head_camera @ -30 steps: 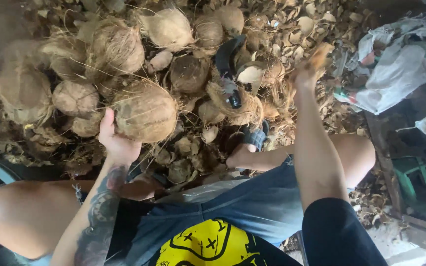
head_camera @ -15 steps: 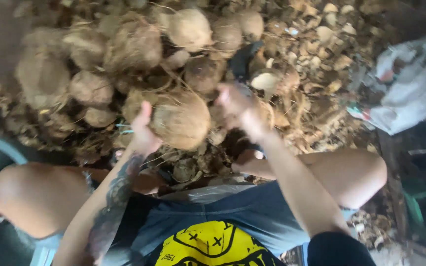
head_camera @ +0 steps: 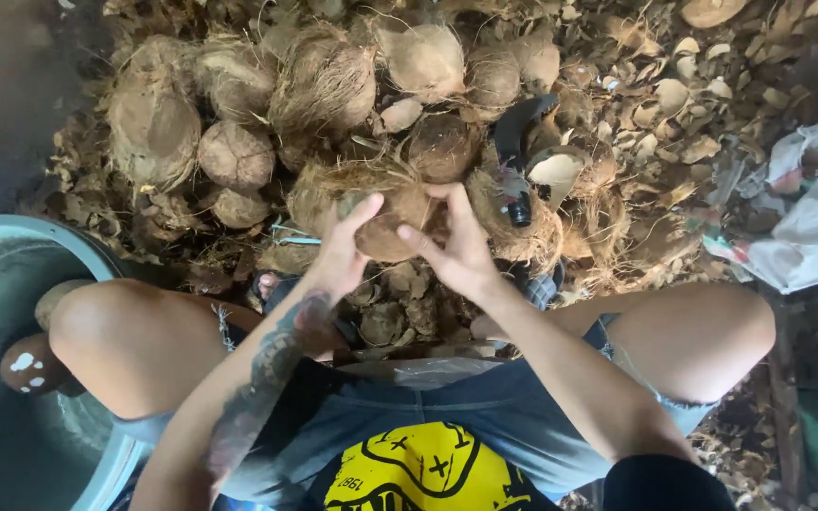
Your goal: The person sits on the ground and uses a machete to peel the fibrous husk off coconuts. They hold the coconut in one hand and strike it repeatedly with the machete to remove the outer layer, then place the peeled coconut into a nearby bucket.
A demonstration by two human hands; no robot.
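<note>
The ground is bare earth buried under a heap of brown coconuts and a wide scatter of husk scraps, with a teal tub at the person's left knee holding a couple of peeled nuts, and crumpled white sacking off to the right. A dark-handled tool lies among the husks just beyond the hands. A second ago only the left hand cupped a fibrous coconut while the right arm was stretched out toward the scraps; half a second ago the right hand had come in to meet it. Now both hands clasp the nut from either side, just above the lap and in front of the knees, and it has been drawn nearer the body. The left fingers are curled up over its near face, the right fingers spread across the bare brown patch with the thumb up on top. Loose fibre hangs off the far side, so much of the husk is still on; the two-handed grip suggests the stripping is under way on this nut
</note>
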